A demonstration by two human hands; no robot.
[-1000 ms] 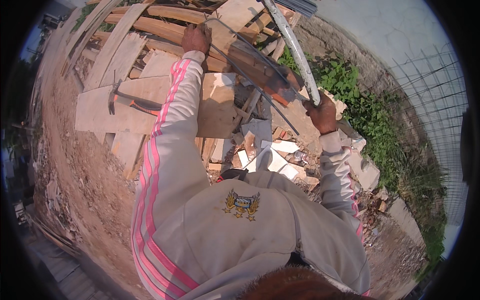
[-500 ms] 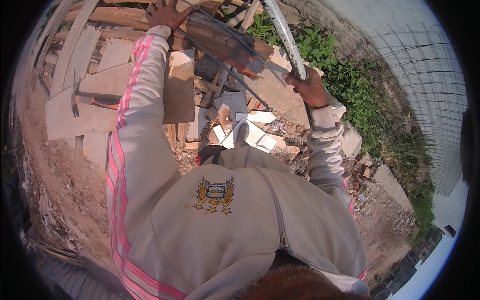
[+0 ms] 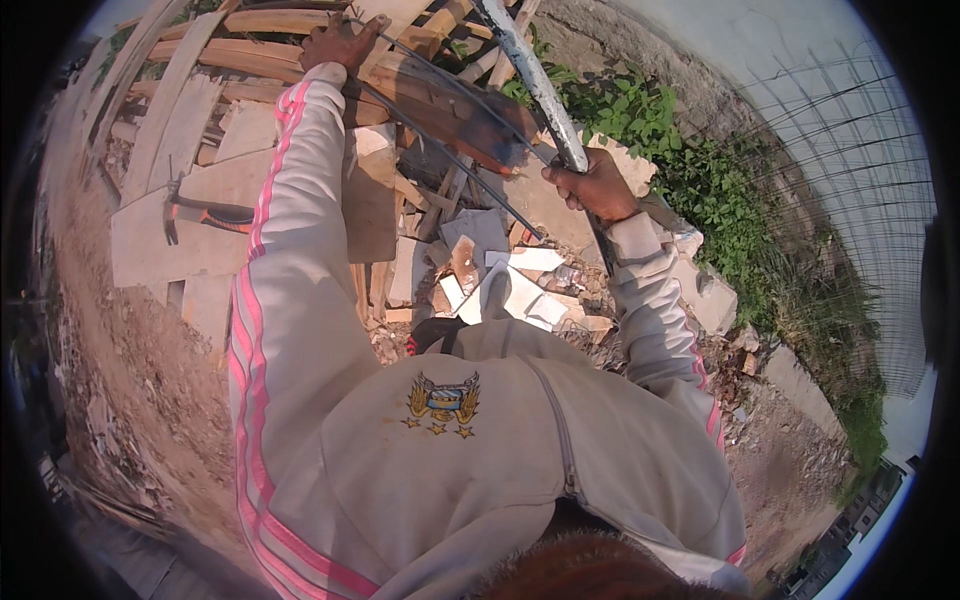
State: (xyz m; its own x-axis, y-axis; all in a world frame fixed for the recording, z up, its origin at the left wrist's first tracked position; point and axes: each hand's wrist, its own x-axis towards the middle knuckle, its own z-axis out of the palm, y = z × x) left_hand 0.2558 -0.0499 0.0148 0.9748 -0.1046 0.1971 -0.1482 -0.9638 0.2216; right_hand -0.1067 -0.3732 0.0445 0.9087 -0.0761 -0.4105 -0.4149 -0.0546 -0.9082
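My right hand (image 3: 602,187) is wrapped round a long metal pipe (image 3: 535,88) with worn, chipped white paint; the pipe slants up and left past the top edge. At the upper left, my left hand (image 3: 342,45) is on dark steel rod, its fingers partly spread and curled over it. Two lengths of steel rod (image 3: 450,148) run down and right from that hand, across a brown wooden beam (image 3: 445,115). The upper length reaches the pipe near my right hand. Whether the two lengths join under my left hand is hidden.
A claw hammer (image 3: 212,216) with an orange and black handle lies on boards (image 3: 145,240) at left. Broken tile pieces (image 3: 520,290) and rubble lie below the rods. Green plants (image 3: 650,120) and wire mesh (image 3: 850,150) against a pale wall stand at right.
The pipe has swung left at its upper end, and my right hand has come a little left and nearer with it. My left hand stays on the rod. The whole view has shifted slightly.
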